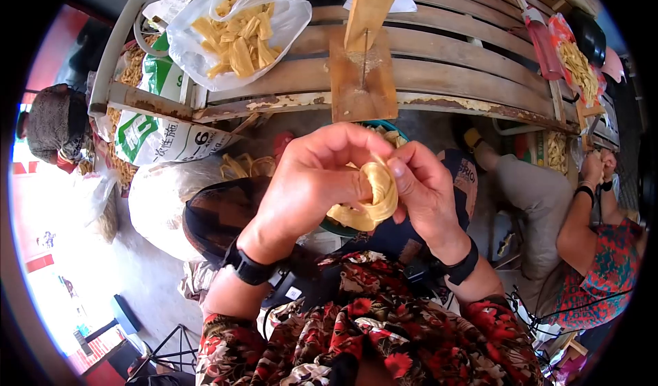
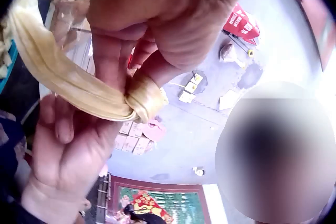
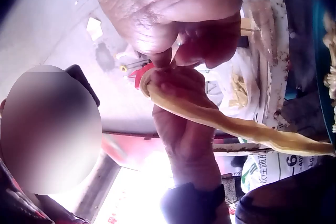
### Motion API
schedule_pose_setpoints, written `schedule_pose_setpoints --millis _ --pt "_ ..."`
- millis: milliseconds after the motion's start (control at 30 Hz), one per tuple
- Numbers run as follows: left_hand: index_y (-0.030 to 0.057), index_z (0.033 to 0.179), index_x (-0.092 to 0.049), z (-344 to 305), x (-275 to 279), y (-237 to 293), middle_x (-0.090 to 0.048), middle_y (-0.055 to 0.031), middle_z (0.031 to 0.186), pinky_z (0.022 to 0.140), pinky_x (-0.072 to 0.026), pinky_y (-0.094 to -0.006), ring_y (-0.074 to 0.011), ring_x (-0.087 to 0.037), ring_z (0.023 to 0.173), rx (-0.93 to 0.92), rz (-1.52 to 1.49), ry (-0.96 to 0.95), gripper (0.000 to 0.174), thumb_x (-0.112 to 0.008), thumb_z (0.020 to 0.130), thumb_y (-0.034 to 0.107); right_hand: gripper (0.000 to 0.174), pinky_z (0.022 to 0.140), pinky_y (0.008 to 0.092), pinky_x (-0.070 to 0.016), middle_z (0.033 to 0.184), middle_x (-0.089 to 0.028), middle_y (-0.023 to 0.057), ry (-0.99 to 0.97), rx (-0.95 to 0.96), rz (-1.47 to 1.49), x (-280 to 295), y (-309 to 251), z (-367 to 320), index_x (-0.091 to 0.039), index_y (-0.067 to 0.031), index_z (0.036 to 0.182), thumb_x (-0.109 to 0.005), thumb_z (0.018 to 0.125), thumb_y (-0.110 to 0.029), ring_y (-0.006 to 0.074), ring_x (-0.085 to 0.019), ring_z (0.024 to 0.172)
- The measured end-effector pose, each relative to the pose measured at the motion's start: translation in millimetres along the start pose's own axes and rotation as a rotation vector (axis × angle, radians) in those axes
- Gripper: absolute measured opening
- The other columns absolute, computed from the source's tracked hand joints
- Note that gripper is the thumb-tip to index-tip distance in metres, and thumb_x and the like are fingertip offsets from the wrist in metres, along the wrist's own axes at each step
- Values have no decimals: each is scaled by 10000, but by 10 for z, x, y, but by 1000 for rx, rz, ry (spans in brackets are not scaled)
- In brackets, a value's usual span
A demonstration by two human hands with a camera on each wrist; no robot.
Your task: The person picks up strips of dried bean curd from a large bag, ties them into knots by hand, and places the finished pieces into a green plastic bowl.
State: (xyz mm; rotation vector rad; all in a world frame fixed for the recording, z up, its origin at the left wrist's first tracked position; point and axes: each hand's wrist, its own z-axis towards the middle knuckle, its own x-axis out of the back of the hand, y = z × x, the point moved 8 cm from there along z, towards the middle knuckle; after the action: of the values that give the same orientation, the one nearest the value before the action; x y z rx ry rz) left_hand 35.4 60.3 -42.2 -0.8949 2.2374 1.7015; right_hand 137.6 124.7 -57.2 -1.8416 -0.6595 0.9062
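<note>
Both hands meet in front of the lap around a flat, pleated yellow strip [image 1: 382, 193]. In the left wrist view the strip [image 2: 73, 90] curves out from a tight wrap or knot at the fingertips. My left hand [image 1: 312, 177] pinches the looped part between thumb and fingers. From the other side, my right hand [image 1: 428, 191] pinches the same loop near its top. A long tail of the strip [image 3: 231, 124] runs away from the fingers in the right wrist view. Under the hands, a teal basin [image 1: 391, 127] with similar pieces is mostly hidden.
Ahead stands a slatted bench [image 1: 473, 78] with a wooden stand [image 1: 363, 78] carrying a thin upright rod. A plastic bag [image 1: 291, 33] of yellow pieces lies to its left. A printed white sack [image 1: 185, 139] sits below. Another person [image 1: 593, 249] sits at the right.
</note>
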Motion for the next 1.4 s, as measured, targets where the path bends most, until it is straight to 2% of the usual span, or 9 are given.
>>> schedule_pose_setpoints --millis 267,433,600,800,933,1100,1200,1333,1400 --pt "-4 867 -649 -9 122 78 -630 -146 741 613 -491 -298 -216 -630 659 -404 801 321 127 -569 772 22 466 535 171 -425 915 -580 70 128 142 -232 -11 -29 -36 -401 -18 1263 -617 851 -50 26 -514 631" --pt "-2 981 -618 -67 60 -26 -640 -127 774 623 -488 -286 -206 -629 689 -392 740 208 203 -575 786 33 420 458 196 -402 924 -597 87 182 -13 56 96 157 -11 -412 2 1257 -542 858 -4 49 -492 524" --pt "2 982 -593 -33 335 -325 -635 -53 793 608 -462 -229 -110 -598 704 71 128 202 187 -581 801 49 441 416 189 -350 918 -608 74 -103 -253 714 -126 349 -16 -439 -15 1265 -510 833 36 19 -369 391" --pt "-9 925 -595 -185 60 -499 -601 -34 721 512 -432 -184 -85 -562 600 479 -90 -264 189 -590 849 164 396 485 157 -381 969 -614 76 -78 -53 132 -13 166 -46 -402 -29 1271 -521 894 -37 5 -460 555" --pt "-2 843 -586 -86 154 -315 -550 -5 638 459 -381 -177 -77 -525 546 305 157 15 276 -647 830 266 190 526 157 -376 840 -556 -6 116 118 -162 129 -76 -29 -487 -24 1070 -549 911 -108 1 -446 626" --pt "24 921 -596 -26 -105 85 -562 -9 652 473 -377 -247 -82 -460 532 -189 559 36 244 -704 799 205 234 497 189 -369 676 -560 -9 -116 -22 -302 -62 -304 -95 -608 -23 911 -562 912 -252 11 -469 575" --pt "14 994 -607 -135 -304 307 -611 -33 705 538 -440 -256 -98 -531 593 -59 626 -264 280 -712 783 166 234 463 212 -392 609 -542 1 -87 -10 -22 61 -363 -248 -600 7 880 -554 912 -221 31 -473 508" --pt "-18 924 -667 -72 310 154 -660 -58 828 674 -476 -214 -78 -584 746 -50 387 69 140 -670 787 9 231 439 227 -415 545 -496 16 -112 106 19 41 -301 -272 -534 15 744 -501 927 -122 59 -466 436" --pt "-14 905 -664 -49 381 130 -655 -39 811 698 -457 -213 -77 -575 757 -86 423 127 124 -668 785 17 250 487 233 -440 585 -547 24 -144 -166 -241 142 -149 -164 -559 9 779 -501 941 -172 82 -525 506"
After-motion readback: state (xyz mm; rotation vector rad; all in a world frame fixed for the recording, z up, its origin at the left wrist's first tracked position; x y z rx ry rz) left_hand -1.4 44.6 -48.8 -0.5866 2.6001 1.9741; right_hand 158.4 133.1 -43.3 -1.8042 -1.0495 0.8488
